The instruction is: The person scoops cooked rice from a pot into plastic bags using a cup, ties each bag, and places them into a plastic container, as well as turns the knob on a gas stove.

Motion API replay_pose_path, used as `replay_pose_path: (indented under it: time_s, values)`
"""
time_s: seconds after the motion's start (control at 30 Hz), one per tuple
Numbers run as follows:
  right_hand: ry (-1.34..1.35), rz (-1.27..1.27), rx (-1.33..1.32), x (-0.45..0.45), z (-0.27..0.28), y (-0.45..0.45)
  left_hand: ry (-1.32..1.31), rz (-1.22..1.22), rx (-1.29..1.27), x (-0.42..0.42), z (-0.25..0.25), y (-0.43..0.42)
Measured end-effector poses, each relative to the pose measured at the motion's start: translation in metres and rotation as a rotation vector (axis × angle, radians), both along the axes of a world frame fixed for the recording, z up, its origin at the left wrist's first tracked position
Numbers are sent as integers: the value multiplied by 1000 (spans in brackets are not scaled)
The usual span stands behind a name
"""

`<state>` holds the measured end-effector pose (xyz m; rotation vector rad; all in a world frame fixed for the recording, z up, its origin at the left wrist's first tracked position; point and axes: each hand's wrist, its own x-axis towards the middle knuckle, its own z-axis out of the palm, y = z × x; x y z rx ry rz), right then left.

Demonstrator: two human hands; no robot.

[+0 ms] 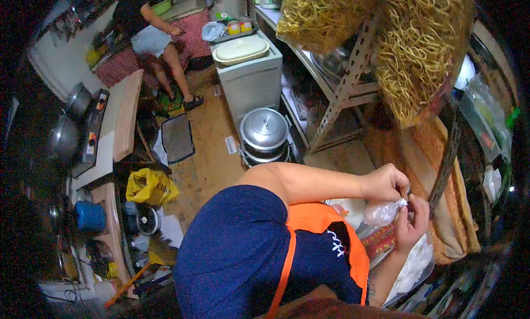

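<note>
A small clear plastic bag (381,214) with pale contents hangs between my hands, its top gathered at a narrow neck. My left hand (386,182), on the upper side, pinches that neck with thumb and fingertips. Just below and to the right, my right hand (414,225) has its fingers closed on the same neck. Beneath the bag lies a red printed package (380,240). A larger clear bag with white contents (415,266) rests beside my right forearm.
Bags of yellow noodles (422,54) hang by a metal rack (345,81) at upper right. A lidded pot (265,130) stands near a white cabinet (251,84). Another person (152,37) stands at upper left. A yellow bag (150,186) is at left.
</note>
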<state>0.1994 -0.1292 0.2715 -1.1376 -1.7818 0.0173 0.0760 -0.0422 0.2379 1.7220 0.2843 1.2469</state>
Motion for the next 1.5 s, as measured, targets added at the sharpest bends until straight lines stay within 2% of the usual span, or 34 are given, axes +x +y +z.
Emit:
replay_pose_path:
  time_s: [0.07,0.1,0.17,0.2,0.27,0.3,0.33,0.37,0.43,0.5,0.57,0.6,0.63,0.67,0.7,0.77,0.83,0.9,0.93,0.97,1.0,1.03,1.1,1.13,1.23,1.27,1.3,1.37,1.43,1.5]
  values:
    - [-73,23,-10,4,0,-4,50,-122,-180,8,-10,-4]
    - [-149,34,-18,13,-1,-10,139,-79,-139,16,-19,-3]
    - [-135,-38,-53,21,-7,-19,284,-57,-53,22,-25,-3]
    - [-107,-45,-55,29,-17,-28,332,-123,-98,24,-23,-9]
    - [-65,-112,-89,32,-22,-41,200,-375,-326,32,-37,-17]
    - [-44,-149,-93,42,-33,-48,401,-354,-325,33,-26,-27]
    - [-33,-180,-113,46,-38,-53,493,-317,-206,39,-35,-27]
    - [-120,-279,16,46,-48,-57,468,-359,-327,42,-33,-35]
    - [-122,-383,207,48,-44,-71,399,-510,-363,53,-33,-50]
    - [-153,-441,246,51,-36,-78,518,-710,-101,65,-41,-35]
    - [-200,-413,62,67,-43,-93,535,-791,-90,91,-53,-44]
    - [-201,-440,56,66,-49,-103,641,-695,-133,98,-57,-54]
    - [-118,-530,-55,65,-57,-113,742,-590,-176,106,-62,-61]
    - [-34,-612,-161,67,-63,-121,778,-607,-324,121,-74,-61]
    - [-20,-656,-184,79,-74,-137,798,-656,-328,155,-89,-62]
    - [47,-827,-373,82,-93,-170,673,-574,-484,202,-103,-56]
    - [89,-898,-400,79,-111,-204,605,-350,-52,238,-75,-54]
    - [156,-945,-470,72,-132,-236,600,-338,77,277,-85,-37]
    - [227,-987,-537,70,-140,-248,597,-340,77,302,-107,-27]
    - [225,-988,-539,68,-145,-258,744,-389,462,326,-140,-17]
    - [283,-1003,-548,63,-148,-267,881,-429,851,330,-148,-18]
    - [341,-1017,-555,61,-150,-272,882,-429,847,331,-156,-19]
    - [268,-1061,-493,65,-154,-274,1018,-495,1225,329,-168,-24]
    - [197,-1103,-427,66,-155,-272,770,-566,972,319,-163,-25]
    - [164,-1120,-557,78,-147,-249,706,-656,803,275,-130,-21]
    - [176,-1133,-523,79,-141,-231,535,-603,910,258,-137,-14]
    - [167,-1094,-530,87,-138,-213,554,-571,893,238,-127,-13]
    - [91,-1059,-672,104,-136,-172,1332,-501,522,186,-94,-20]
    - [252,-957,-493,104,-139,-112,1036,-373,506,129,-142,12]
    - [316,-670,-409,122,-171,-50,1208,-174,229,69,-154,35]
